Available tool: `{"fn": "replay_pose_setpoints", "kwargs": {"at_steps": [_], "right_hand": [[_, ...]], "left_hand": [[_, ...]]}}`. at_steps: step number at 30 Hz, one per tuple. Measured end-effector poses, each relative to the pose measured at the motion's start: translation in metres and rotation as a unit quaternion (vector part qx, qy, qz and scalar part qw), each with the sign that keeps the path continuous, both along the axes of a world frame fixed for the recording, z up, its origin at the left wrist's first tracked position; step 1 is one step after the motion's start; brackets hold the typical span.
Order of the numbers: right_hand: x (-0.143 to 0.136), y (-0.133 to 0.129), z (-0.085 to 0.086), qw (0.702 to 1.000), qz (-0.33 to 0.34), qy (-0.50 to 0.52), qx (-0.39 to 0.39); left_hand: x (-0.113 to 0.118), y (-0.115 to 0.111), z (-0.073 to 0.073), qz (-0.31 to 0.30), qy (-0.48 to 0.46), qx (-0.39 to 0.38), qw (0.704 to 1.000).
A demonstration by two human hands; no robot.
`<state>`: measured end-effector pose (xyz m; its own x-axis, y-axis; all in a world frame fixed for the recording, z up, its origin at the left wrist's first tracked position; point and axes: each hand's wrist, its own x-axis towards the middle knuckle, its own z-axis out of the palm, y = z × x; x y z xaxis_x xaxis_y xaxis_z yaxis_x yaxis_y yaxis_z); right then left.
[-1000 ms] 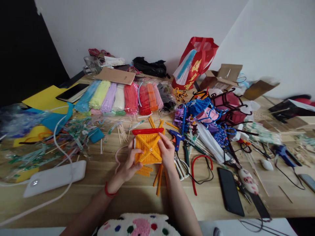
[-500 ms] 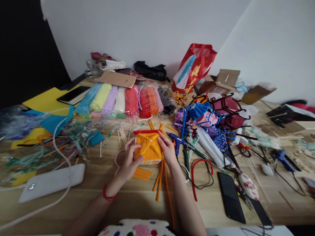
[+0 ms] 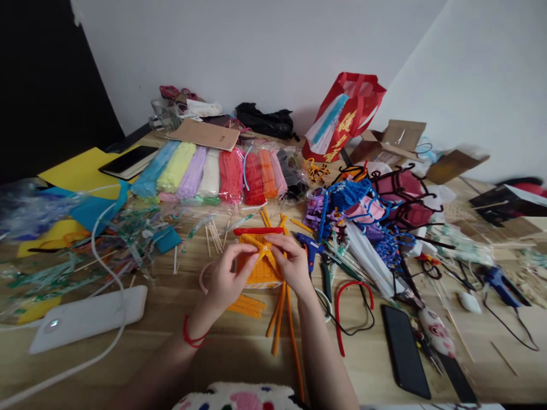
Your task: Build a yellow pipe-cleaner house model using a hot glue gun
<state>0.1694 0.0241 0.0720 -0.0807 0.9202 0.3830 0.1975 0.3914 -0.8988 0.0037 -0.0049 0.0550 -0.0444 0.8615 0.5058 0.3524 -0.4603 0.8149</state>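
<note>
My left hand (image 3: 225, 279) and right hand (image 3: 292, 262) both grip the square orange woven pipe-cleaner panel (image 3: 259, 265), held just above the wooden worktop (image 3: 239, 341), in the middle before me. My left fingers (image 3: 250, 263) are pinched on its near-left edge, my right fingers (image 3: 273, 242) clamped over its top right corner. A red pipe-cleaner strip (image 3: 257, 231) runs along the panel's far edge. Loose orange pipe-cleaner stems (image 3: 280, 310) lie beneath it. A blue glue gun (image 3: 311, 246) lies just right of my right hand.
</note>
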Motion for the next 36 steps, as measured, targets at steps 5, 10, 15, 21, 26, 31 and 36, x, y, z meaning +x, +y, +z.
{"fn": "replay_pose_setpoints", "kwargs": {"at_steps": [5,10,15,21,26,31,36], "right_hand": [[-0.001,0.001,-0.003,1.000,0.002,0.027,-0.003],[-0.002,-0.003,-0.003,0.998,-0.001,0.048,-0.034],[-0.003,-0.017,0.000,0.987,0.009,0.144,-0.070],[-0.008,-0.023,-0.007,0.987,-0.013,0.149,-0.055],[-0.012,-0.023,-0.011,0.990,-0.027,0.131,-0.043],[-0.014,-0.026,-0.008,0.990,-0.033,0.130,-0.049],[-0.015,-0.026,-0.009,0.990,-0.033,0.129,-0.048]], "left_hand": [[-0.008,0.015,0.002,-0.010,0.030,0.042,0.999],[-0.019,0.034,0.007,0.005,0.123,0.120,0.985],[-0.026,0.050,0.005,-0.108,0.102,0.112,0.982],[-0.025,0.057,-0.002,-0.177,0.070,0.096,0.977],[-0.024,0.057,-0.002,-0.167,0.076,0.109,0.977],[-0.027,0.057,-0.002,-0.164,0.092,0.110,0.976],[-0.028,0.057,-0.005,-0.159,0.092,0.108,0.977]]}}
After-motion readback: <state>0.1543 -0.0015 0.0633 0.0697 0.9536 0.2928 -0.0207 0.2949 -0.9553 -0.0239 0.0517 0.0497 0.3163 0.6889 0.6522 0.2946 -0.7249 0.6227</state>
